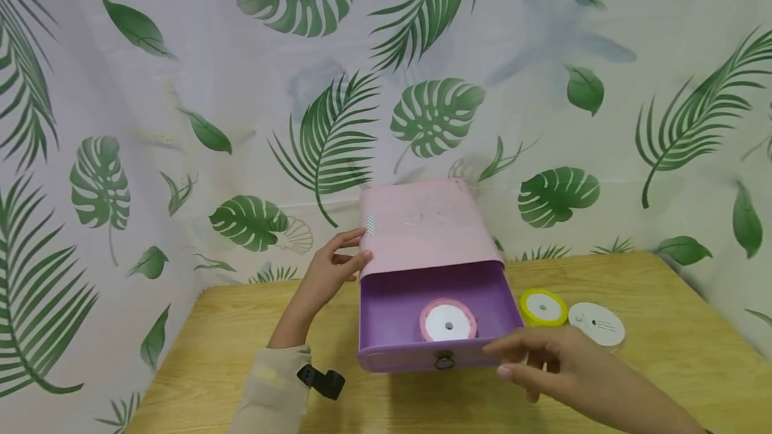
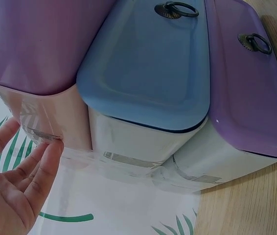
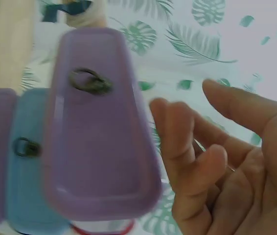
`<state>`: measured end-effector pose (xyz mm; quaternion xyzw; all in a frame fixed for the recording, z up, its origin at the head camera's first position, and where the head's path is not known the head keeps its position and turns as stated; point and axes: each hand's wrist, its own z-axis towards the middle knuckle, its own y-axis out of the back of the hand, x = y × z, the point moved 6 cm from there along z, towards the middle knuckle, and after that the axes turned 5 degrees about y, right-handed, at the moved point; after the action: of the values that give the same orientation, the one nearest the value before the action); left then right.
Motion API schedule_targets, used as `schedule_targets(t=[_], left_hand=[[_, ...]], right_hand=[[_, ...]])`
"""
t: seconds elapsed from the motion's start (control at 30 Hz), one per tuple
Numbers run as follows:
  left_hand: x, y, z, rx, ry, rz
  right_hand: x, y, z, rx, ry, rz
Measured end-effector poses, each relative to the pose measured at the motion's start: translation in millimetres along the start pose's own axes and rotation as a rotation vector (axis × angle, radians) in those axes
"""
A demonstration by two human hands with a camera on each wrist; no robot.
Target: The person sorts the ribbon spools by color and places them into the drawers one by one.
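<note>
A pink drawer cabinet (image 1: 422,226) stands on the table with its top purple drawer (image 1: 389,317) pulled out. Inside that drawer lies a ribbon spool (image 1: 435,324) with a white face and pink rim. My left hand (image 1: 316,280) rests its fingertips against the cabinet's left side, near the front edge. By the drawer's front right corner is my right hand (image 1: 563,364), its fingers loosely bent and nothing held. The right wrist view shows that hand (image 3: 231,171) beside the drawer front (image 3: 102,156); whether a fingertip touches it I cannot tell.
Right of the drawer, a yellow-rimmed spool (image 1: 533,303) and a white spool (image 1: 606,328) lie on the wooden table (image 1: 241,333). Below the pulled-out drawer are a blue drawer (image 2: 148,63) and another purple drawer (image 2: 246,98), both closed, with ring pulls. Leaf-printed cloth (image 1: 253,86) hangs behind.
</note>
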<state>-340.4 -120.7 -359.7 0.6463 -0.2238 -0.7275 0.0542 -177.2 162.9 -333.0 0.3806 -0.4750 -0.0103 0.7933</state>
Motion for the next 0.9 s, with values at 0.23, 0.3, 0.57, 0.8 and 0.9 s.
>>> schedule_targets(t=[0.23, 0.3, 0.57, 0.8, 0.9], left_hand=[[-1.1, -0.5, -0.7, 0.0, -0.004, -0.008], [-2.1, -0.8, -1.2, -0.001, -0.007, -0.01], [-2.1, -1.7, -1.8, -0.006, -0.011, -0.013], [-0.5, -1.9, -1.0, -0.008, -0.009, -0.011], [0.1, -1.6, -1.4, -0.014, -0.007, -0.012]], right_hand=[[-23, -33, -2.5, 0.131, -0.058, 0.124], [-29, -40, -2.2, 0.137, -0.092, 0.171], [-36, -66, 7.6, 0.13, -0.129, 0.323], [-36, -83, 20.4, 0.111, -0.086, 0.491], [-37, -83, 25.0, 0.081, -0.056, 0.538]])
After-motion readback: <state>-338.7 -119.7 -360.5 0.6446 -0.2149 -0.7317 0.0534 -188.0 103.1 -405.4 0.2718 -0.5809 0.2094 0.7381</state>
